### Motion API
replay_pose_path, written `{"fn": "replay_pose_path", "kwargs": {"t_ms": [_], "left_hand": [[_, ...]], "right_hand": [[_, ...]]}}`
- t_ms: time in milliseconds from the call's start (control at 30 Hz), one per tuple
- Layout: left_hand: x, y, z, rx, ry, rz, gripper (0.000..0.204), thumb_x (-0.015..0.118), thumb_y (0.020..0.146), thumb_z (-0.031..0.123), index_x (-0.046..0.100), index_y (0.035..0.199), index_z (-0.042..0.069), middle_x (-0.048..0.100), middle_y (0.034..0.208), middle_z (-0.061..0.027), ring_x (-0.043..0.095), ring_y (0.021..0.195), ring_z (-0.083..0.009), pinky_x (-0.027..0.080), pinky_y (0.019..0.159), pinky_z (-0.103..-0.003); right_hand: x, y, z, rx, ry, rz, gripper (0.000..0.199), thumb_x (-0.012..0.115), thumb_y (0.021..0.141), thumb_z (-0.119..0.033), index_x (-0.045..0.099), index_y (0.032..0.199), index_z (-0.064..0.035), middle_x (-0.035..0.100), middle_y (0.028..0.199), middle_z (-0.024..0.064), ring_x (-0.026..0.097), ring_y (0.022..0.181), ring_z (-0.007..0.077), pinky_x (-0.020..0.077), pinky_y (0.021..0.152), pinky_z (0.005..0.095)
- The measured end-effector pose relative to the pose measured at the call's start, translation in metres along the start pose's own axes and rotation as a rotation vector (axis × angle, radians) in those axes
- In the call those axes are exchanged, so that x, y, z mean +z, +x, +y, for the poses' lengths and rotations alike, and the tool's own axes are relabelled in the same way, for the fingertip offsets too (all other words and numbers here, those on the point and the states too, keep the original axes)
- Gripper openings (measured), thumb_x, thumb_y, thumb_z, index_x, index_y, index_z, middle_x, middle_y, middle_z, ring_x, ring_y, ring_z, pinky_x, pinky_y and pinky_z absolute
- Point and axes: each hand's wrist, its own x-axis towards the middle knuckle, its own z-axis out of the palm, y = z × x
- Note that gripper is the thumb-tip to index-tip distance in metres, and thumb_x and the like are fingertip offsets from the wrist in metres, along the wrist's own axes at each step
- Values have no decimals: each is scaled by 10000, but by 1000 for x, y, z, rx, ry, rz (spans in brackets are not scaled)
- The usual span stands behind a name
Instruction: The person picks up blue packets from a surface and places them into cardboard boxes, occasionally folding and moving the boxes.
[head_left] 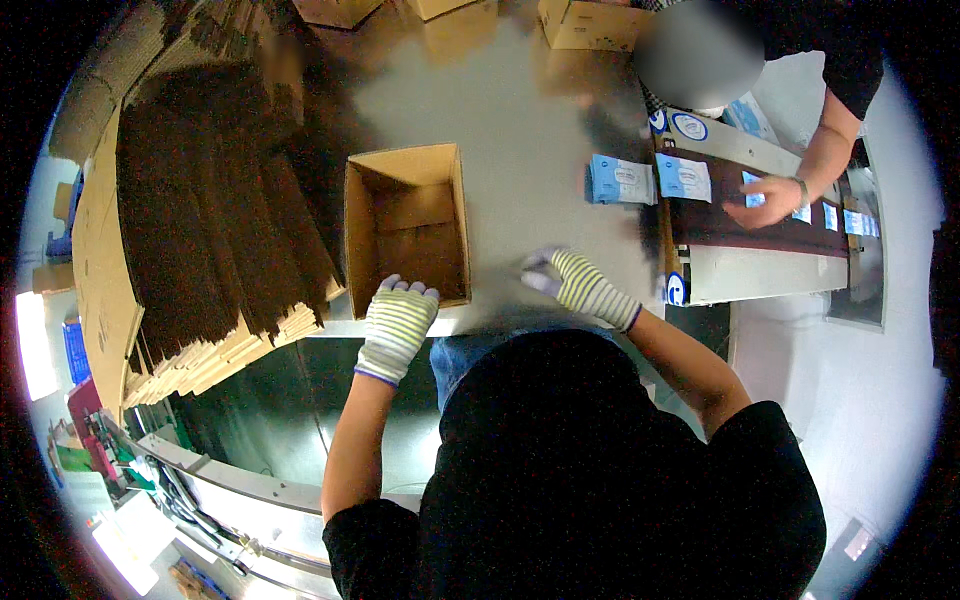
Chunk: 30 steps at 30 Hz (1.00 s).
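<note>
An upright cardboard box with its top uncovered stands on the grey table; I see nothing in it. My left hand, in a striped white and yellow-green glove, is at the box's near edge with its fingers closed over the rim. To the right of the box, my right hand wears a matching glove and is over the table's near part. Its thumb and fingers are apart, with nothing between them. Two light-blue and white soft packs, one on the table and one on the belt end, are farther right.
A large stack of flattened cardboard boxes fills the left side. A conveyor belt carrying more packs comes in from the right. Across it, a co-worker's bare hand reaches over the packs. More cardboard boxes stand along the far side.
</note>
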Motion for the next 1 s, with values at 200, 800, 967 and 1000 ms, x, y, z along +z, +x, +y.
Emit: {"fn": "replay_pose_path", "kwargs": {"t_ms": [200, 800, 967, 1000], "left_hand": [[-3, 8, -1, 37, -32, 68, 127, 547, 758, 225, 606, 742, 114, 618, 745, -83, 612, 746, -250, 456, 819, -401], [-9, 0, 0, -66, -120, -6, 146, 587, 752, 243, 596, 785, 101, 610, 785, -82, 594, 778, -268, 448, 781, -396], [-11, 2, -7, -44, -184, -8, 199, 607, 740, 267, 597, 825, 88, 604, 801, -92, 583, 783, -271, 446, 761, -398], [-11, 5, -7, -38, -185, -13, 200, 605, 742, 268, 597, 822, 86, 604, 802, -94, 582, 784, -271, 445, 763, -397]], "right_hand": [[32, -5, -15, 143, 363, -527, 324, 601, 845, -342, 639, 962, -42, 635, 989, 108, 581, 972, 225, 436, 886, 351], [100, 37, -3, -71, 37, -669, 348, 615, 812, -364, 655, 933, -40, 649, 877, 160, 619, 807, 256, 473, 756, 362], [8, -10, 53, 284, 317, -550, 319, 601, 834, -341, 662, 958, -54, 630, 1057, 125, 582, 996, 229, 431, 878, 320], [-1, -23, 69, 311, 367, -581, 290, 617, 824, -310, 661, 948, -52, 614, 1096, 124, 558, 1041, 231, 413, 904, 329]]}}
